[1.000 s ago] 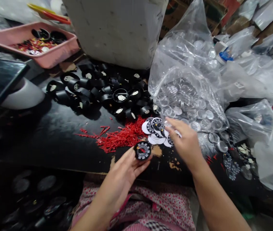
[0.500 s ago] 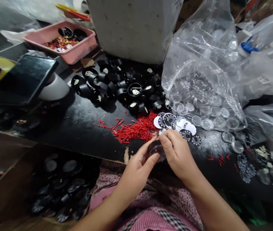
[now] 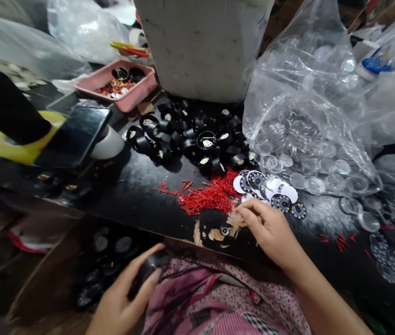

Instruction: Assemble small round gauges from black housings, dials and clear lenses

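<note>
My left hand (image 3: 128, 291) has its fingers and thumb wrapped round a black round dial case (image 3: 150, 266), blurred, low over the cardboard box's near side. My right hand (image 3: 270, 230) hovers by the worn patch of the black table, its thumb and fingertips pinched together. Whether anything small sits between them is hidden. A small ring-shaped part (image 3: 224, 230) lies just left of those fingertips. Beyond them are a heap of red pointers (image 3: 207, 195) and a spread of printed dial discs (image 3: 281, 203), black and white.
Black round cases (image 3: 183, 135) fill the table's back middle. A bag of clear covers (image 3: 298, 144) lies right. A pink tray (image 3: 131, 97), a phone (image 3: 74, 135) and a yellow roll (image 3: 9, 144) stand left. Dial cases sit in a cardboard box (image 3: 44, 284) below the edge.
Both hands held the case together at the table edge. Now my left hand has carried it left and down, while my right hand has let go and stayed over the table.
</note>
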The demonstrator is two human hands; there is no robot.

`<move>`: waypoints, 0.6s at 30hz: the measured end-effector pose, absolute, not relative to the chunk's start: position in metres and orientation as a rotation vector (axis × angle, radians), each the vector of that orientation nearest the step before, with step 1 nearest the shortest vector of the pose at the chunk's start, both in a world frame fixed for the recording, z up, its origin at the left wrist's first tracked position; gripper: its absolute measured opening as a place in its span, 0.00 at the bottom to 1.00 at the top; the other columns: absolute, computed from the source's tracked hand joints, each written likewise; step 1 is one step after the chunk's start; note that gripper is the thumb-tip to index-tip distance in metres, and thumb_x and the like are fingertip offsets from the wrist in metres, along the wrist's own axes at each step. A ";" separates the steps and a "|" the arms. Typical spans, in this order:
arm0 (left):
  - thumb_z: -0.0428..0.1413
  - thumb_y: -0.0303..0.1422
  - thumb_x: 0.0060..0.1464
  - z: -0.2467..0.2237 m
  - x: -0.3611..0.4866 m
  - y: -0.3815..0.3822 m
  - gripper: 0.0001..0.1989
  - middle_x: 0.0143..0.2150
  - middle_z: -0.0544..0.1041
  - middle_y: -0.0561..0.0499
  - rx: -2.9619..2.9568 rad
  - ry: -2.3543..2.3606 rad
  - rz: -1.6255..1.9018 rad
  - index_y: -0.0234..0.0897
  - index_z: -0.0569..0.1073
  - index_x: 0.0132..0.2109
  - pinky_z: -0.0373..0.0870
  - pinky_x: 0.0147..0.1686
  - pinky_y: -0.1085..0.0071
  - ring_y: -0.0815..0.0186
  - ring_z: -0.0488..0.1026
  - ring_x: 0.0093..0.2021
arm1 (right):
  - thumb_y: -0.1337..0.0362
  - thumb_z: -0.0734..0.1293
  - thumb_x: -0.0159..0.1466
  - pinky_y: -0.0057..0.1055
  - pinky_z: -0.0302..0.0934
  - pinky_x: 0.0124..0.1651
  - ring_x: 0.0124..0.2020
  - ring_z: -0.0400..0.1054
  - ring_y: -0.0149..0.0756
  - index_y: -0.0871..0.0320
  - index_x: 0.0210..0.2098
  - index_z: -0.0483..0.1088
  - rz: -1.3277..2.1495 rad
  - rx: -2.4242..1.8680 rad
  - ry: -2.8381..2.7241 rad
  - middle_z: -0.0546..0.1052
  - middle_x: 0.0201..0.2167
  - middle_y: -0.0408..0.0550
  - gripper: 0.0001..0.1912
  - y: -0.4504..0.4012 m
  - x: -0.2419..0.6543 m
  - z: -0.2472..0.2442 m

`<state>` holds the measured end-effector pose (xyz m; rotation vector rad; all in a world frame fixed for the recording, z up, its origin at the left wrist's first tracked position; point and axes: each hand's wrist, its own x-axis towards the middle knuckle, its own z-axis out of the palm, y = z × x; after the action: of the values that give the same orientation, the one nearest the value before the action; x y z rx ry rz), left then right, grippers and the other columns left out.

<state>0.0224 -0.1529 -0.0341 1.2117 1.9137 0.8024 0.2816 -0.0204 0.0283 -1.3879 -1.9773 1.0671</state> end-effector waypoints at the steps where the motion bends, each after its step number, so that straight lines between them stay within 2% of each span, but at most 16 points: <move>1: 0.56 0.45 0.57 -0.033 0.010 -0.154 0.21 0.62 0.73 0.43 1.364 2.053 0.806 0.44 0.74 0.55 0.57 0.64 0.45 0.44 0.68 0.62 | 0.59 0.60 0.70 0.32 0.57 0.38 0.33 0.69 0.34 0.55 0.36 0.72 1.080 -1.396 -1.981 0.77 0.32 0.43 0.11 -0.020 0.279 0.027; 3: 0.54 0.42 0.58 -0.025 0.001 -0.138 0.22 0.64 0.70 0.40 1.601 2.148 0.835 0.41 0.71 0.58 0.55 0.65 0.45 0.44 0.64 0.65 | 0.61 0.61 0.70 0.32 0.56 0.38 0.33 0.69 0.34 0.55 0.35 0.72 1.118 -1.357 -2.064 0.78 0.31 0.42 0.10 -0.020 0.270 0.027; 7: 0.49 0.41 0.64 0.000 0.031 -0.046 0.19 0.58 0.76 0.44 1.725 1.867 0.904 0.41 0.69 0.58 0.66 0.59 0.57 0.55 0.72 0.58 | 0.62 0.62 0.69 0.34 0.55 0.40 0.35 0.69 0.35 0.54 0.33 0.71 1.129 -1.289 -2.224 0.79 0.32 0.42 0.10 -0.023 0.261 0.032; 12: 0.57 0.44 0.57 0.003 0.064 0.060 0.24 0.54 0.78 0.38 1.713 1.914 0.829 0.36 0.69 0.57 0.67 0.56 0.50 0.47 0.74 0.54 | 0.62 0.61 0.70 0.34 0.58 0.42 0.36 0.70 0.35 0.55 0.33 0.70 1.153 -1.331 -2.140 0.78 0.33 0.43 0.10 -0.028 0.275 0.032; 16: 0.60 0.39 0.54 -0.002 0.059 0.068 0.23 0.53 0.77 0.39 1.690 1.852 0.850 0.37 0.69 0.56 0.68 0.55 0.52 0.50 0.75 0.53 | 0.62 0.61 0.70 0.34 0.59 0.42 0.35 0.70 0.35 0.55 0.33 0.71 1.164 -1.348 -2.118 0.78 0.32 0.43 0.10 -0.029 0.281 0.029; 18: 0.62 0.35 0.52 -0.001 0.050 0.054 0.28 0.56 0.75 0.40 1.568 1.762 0.952 0.38 0.67 0.59 0.70 0.54 0.54 0.53 0.75 0.53 | 0.61 0.61 0.70 0.34 0.60 0.42 0.37 0.71 0.36 0.55 0.36 0.72 1.112 -1.392 -2.108 0.78 0.34 0.44 0.10 -0.024 0.291 0.027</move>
<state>0.0504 0.0536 -0.0011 1.5677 1.7619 0.9518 0.2911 -0.0241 0.0268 -1.3921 -2.1081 1.1124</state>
